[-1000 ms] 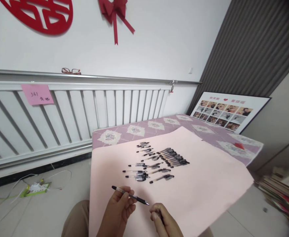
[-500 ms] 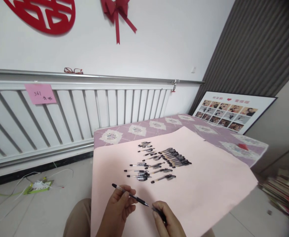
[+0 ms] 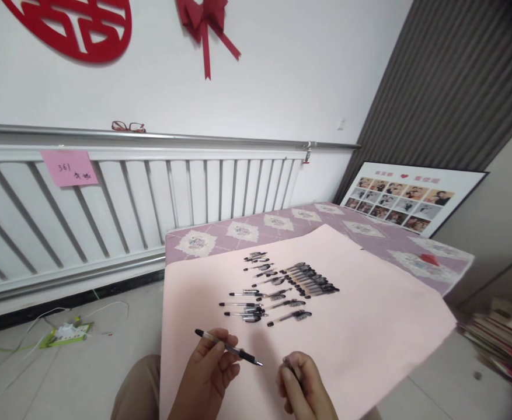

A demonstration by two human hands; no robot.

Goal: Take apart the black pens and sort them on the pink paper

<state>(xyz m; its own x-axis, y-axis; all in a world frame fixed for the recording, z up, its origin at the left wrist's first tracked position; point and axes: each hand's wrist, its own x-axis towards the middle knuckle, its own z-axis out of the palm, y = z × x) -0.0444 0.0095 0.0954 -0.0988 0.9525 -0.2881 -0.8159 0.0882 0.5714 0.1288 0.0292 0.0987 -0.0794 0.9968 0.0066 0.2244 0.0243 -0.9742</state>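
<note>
Between the thumb and fingers of my left hand (image 3: 214, 361) is an uncapped pen (image 3: 232, 349), its metal tip pointing right and slightly down. My right hand (image 3: 302, 385) is closed on a dark pen cap (image 3: 288, 363), mostly hidden by the fingers, a short gap from the pen tip. Beyond my hands lies a close row of capped pens (image 3: 310, 280). To its left, several uncapped pens (image 3: 240, 304) lie with loose caps (image 3: 251, 318) beside them. One more pen (image 3: 288, 318) rests nearest my right hand.
Pink paper (image 3: 369, 326) covers the near part of a table with a patterned purple cloth (image 3: 277, 221). Behind stands a white radiator (image 3: 203, 186), with glasses (image 3: 128, 126) on the pipe above. A photo board (image 3: 413, 198) leans at the right. A power strip (image 3: 65, 333) lies on the floor.
My right hand has moved right with the cap, widening the gap to the pen tip, and has turned slightly. My left hand still holds the pen, almost in place.
</note>
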